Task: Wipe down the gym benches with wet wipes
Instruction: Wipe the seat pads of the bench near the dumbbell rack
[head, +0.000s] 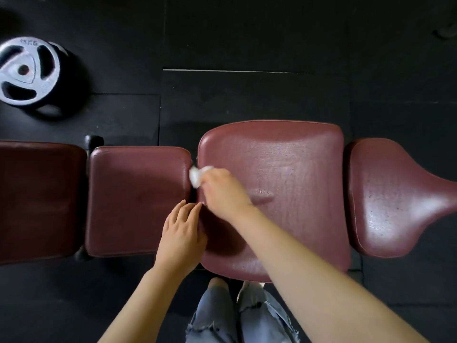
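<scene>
A crumpled white wet wipe [196, 176] is gripped in the right hand [223, 191] and pressed at the gap between two pads of the maroon vinyl padded bench [284, 169]; the left hand [181, 235] is laid flat, fingers relaxed, beside that gap

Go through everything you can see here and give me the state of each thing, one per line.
Right hand: grips the wipe, at the large pad's left edge.
Wet wipe: bunched, at the gap between pads.
Left hand: fingers straight, resting on the middle pad's right edge.
Large pad: glossy, creased.
Middle pad: duller, flat.
Tapered pad: shiny, cracked, untouched.
Weight plates: stacked on the floor.
</scene>
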Action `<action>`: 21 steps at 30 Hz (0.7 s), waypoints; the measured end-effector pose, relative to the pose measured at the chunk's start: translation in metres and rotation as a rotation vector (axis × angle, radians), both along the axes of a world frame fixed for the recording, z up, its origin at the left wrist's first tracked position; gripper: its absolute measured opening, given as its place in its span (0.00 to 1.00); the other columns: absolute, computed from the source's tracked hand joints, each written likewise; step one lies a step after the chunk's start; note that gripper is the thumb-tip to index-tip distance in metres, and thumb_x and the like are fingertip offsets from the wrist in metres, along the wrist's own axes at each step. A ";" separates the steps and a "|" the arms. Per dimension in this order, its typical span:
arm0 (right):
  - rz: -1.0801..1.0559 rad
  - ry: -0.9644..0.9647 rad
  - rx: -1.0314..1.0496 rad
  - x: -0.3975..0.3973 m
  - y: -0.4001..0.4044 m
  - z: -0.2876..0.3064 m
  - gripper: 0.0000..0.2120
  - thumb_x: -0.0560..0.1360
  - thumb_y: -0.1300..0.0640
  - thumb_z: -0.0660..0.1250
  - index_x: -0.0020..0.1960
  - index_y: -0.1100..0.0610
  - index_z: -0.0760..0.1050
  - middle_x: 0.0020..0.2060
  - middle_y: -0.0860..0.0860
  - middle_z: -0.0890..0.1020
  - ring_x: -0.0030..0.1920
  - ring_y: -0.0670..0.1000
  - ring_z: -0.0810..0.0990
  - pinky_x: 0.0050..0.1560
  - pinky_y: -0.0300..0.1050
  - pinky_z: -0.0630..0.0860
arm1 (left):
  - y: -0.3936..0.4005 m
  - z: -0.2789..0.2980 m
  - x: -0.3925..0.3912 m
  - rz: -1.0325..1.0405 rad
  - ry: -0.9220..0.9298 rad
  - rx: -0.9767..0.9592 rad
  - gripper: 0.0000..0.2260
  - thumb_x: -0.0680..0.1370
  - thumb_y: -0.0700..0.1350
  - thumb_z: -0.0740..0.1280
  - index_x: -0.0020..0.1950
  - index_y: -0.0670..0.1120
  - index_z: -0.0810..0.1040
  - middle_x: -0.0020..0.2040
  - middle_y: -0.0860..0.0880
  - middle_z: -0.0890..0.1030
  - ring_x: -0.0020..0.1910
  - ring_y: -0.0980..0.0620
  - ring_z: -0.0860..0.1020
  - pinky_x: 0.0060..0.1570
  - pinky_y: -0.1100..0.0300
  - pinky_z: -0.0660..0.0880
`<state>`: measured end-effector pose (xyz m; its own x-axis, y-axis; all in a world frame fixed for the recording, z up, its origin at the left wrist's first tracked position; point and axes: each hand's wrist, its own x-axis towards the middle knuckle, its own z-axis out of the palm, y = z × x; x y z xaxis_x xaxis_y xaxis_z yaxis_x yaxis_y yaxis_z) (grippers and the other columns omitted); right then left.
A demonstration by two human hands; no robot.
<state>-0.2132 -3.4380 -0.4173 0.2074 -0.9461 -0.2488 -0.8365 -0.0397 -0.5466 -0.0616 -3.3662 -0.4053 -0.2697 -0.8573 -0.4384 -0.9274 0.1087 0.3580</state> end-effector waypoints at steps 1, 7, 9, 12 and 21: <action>0.188 0.013 0.008 0.006 0.001 0.000 0.14 0.73 0.64 0.64 0.57 0.54 0.76 0.53 0.52 0.78 0.51 0.57 0.76 0.52 0.51 0.73 | 0.005 0.000 0.001 0.006 0.000 -0.005 0.28 0.72 0.45 0.62 0.72 0.42 0.71 0.70 0.45 0.73 0.75 0.43 0.63 0.71 0.47 0.63; -0.126 0.133 -0.094 -0.114 0.006 -0.013 0.08 0.76 0.52 0.61 0.46 0.55 0.75 0.40 0.57 0.81 0.43 0.62 0.78 0.42 0.52 0.73 | 0.028 0.005 0.002 0.008 -0.004 0.033 0.30 0.75 0.48 0.62 0.77 0.44 0.63 0.76 0.48 0.66 0.79 0.47 0.53 0.75 0.49 0.57; -0.490 0.213 -0.073 -0.187 0.031 -0.020 0.11 0.79 0.54 0.60 0.50 0.56 0.80 0.45 0.58 0.83 0.47 0.62 0.80 0.47 0.51 0.74 | 0.034 0.003 0.001 -0.021 -0.012 0.063 0.34 0.75 0.50 0.65 0.79 0.44 0.59 0.78 0.49 0.61 0.79 0.50 0.49 0.76 0.53 0.52; -1.006 0.282 0.153 -0.245 0.069 -0.028 0.13 0.80 0.56 0.60 0.57 0.63 0.78 0.54 0.65 0.81 0.57 0.66 0.78 0.56 0.53 0.73 | 0.037 -0.001 0.001 -0.038 -0.023 0.075 0.38 0.75 0.57 0.63 0.80 0.46 0.52 0.79 0.53 0.55 0.79 0.52 0.44 0.76 0.56 0.46; -0.321 -0.046 -0.099 -0.026 0.011 -0.010 0.13 0.71 0.67 0.63 0.51 0.56 0.79 0.47 0.54 0.82 0.47 0.56 0.79 0.51 0.48 0.74 | 0.036 -0.004 0.006 -0.069 -0.048 0.037 0.41 0.73 0.58 0.71 0.79 0.45 0.57 0.78 0.50 0.61 0.79 0.49 0.51 0.74 0.56 0.49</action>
